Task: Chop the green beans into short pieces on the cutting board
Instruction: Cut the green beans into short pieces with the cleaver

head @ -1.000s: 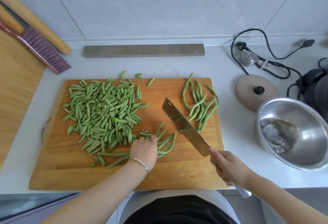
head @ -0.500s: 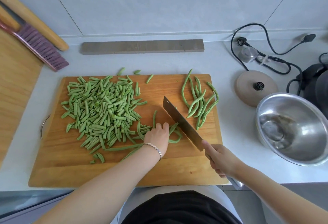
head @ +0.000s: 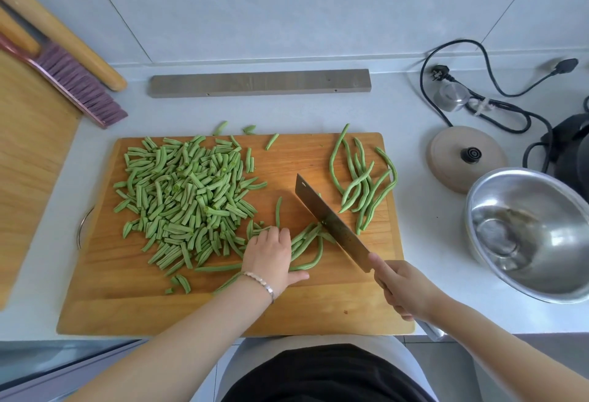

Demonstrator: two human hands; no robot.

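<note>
A white surface (head: 424, 242) under a pale tiled wall (head: 287, 6) carries the wooden cutting board (head: 223, 312). On it the left hand (head: 271, 256) holds down a bundle of green beans (head: 306, 237) with bent fingers. The right hand (head: 403, 290) grips the cleaver (head: 328, 223), its blade on that bundle. Chopped pieces (head: 185, 191) lie heaped at the left, and a steel bowl (head: 548, 207) sits to the right.

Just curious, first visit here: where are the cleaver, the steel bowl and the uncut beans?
cleaver (head: 320, 207), head view, middle of the blade.
steel bowl (head: 548, 210), head view, bare inner wall.
uncut beans (head: 358, 181), head view, middle of the bunch.
</note>
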